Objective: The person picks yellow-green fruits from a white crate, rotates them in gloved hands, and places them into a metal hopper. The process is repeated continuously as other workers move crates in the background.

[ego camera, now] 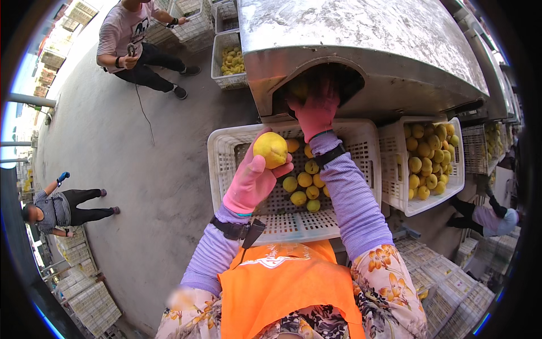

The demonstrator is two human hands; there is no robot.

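Observation:
In a pink glove, my left hand (254, 180) holds up a yellow peach (270, 150) over the left part of a white plastic crate (292, 226). Several yellow and greenish peaches (305, 179) lie loose on the crate's floor. My right hand (316, 108), gloved in pink too, reaches into the dark opening (353, 82) of a metal machine (368, 38) above the crate's far side. Its fingertips are in shadow, with a dim roundish shape beside them; whether it grips anything is unclear.
Right of my crate stands another crate full of peaches (432, 161). A third crate with yellow fruit (232, 59) is beyond, beside the machine. One person (127, 38) stands at the upper left, another (55, 207) at the far left, a third (493, 218) at the right. Stacked crates (449, 292) fill the lower right.

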